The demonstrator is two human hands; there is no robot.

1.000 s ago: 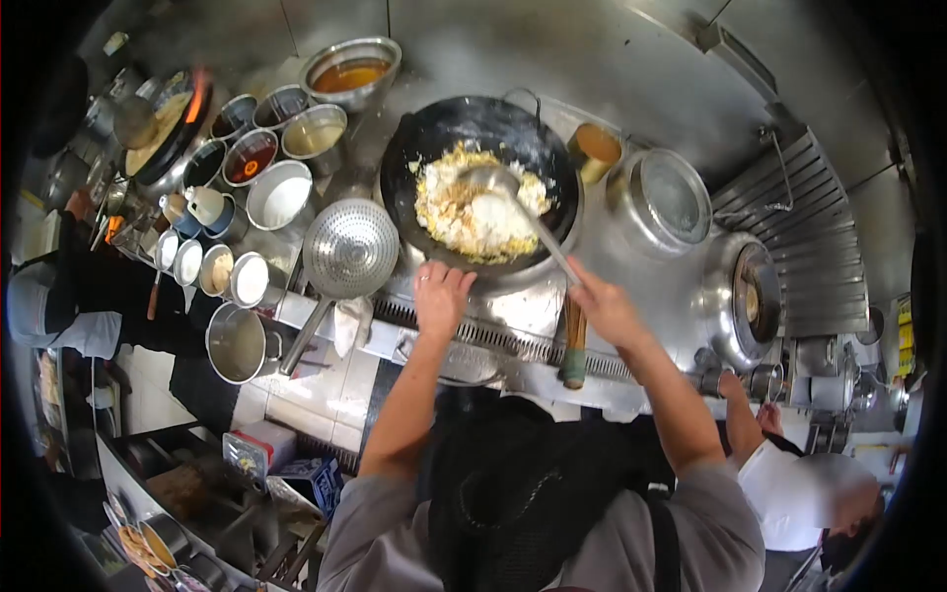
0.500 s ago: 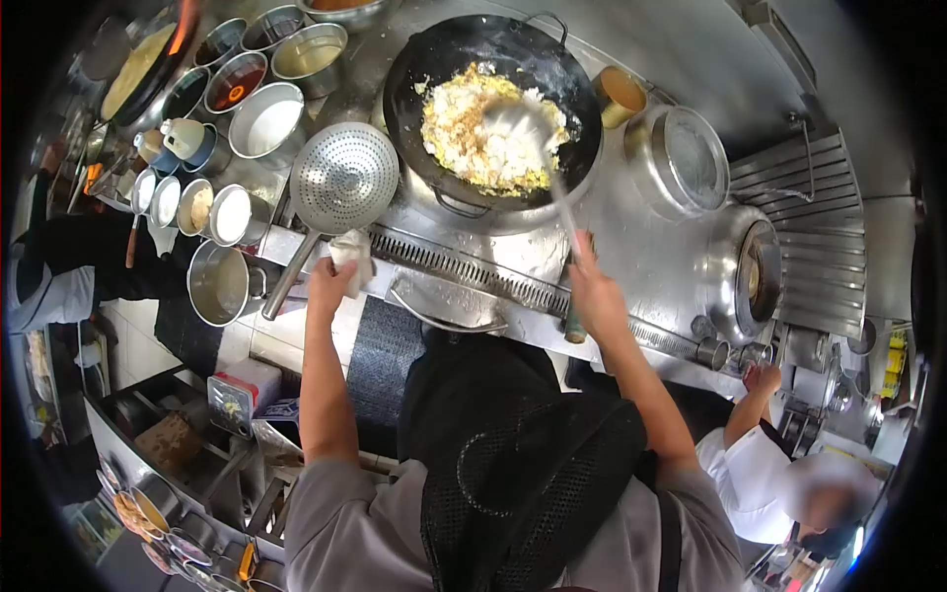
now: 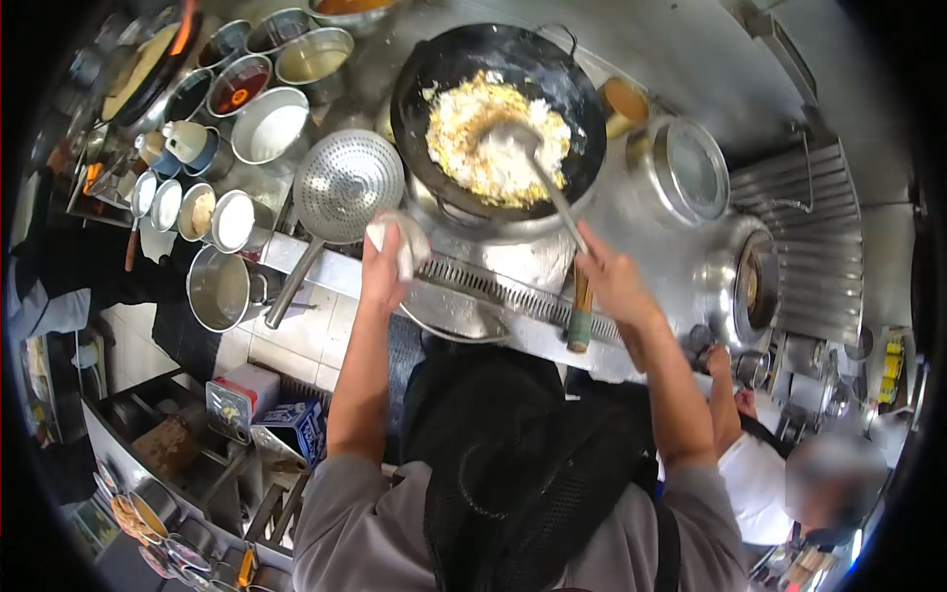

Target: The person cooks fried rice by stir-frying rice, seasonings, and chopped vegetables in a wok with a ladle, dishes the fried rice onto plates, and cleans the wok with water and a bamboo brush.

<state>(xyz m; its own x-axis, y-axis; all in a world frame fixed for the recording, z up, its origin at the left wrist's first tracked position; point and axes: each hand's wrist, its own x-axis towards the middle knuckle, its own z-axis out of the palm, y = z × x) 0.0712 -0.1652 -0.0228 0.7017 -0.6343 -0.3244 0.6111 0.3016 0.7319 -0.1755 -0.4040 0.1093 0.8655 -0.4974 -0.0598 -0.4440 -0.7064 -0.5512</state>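
Note:
My right hand [image 3: 614,276] is closed round the handle of a metal ladle [image 3: 552,189], whose bowl rests in the egg and rice mixture [image 3: 464,128]. That food lies in a large black wok [image 3: 577,99] on the stove. A folded white cloth [image 3: 409,247] is gripped in my left hand [image 3: 383,268], just below the wok's left side. Left of the cloth, a round perforated strainer [image 3: 347,185] lies with its handle pointing down over the counter edge.
Bowls of sauces and powders [image 3: 271,125] crowd the left. A flame rises beside another pan [image 3: 143,74]. Lidded steel pots [image 3: 691,168] stand at right. A green-wrapped wooden handle [image 3: 580,326] juts over the front edge. A co-worker in white [image 3: 755,488] is at lower right.
My left hand moved from the wok's edge down to the cloth, then carried it right and up towards the wok. The ladle has shifted within the food.

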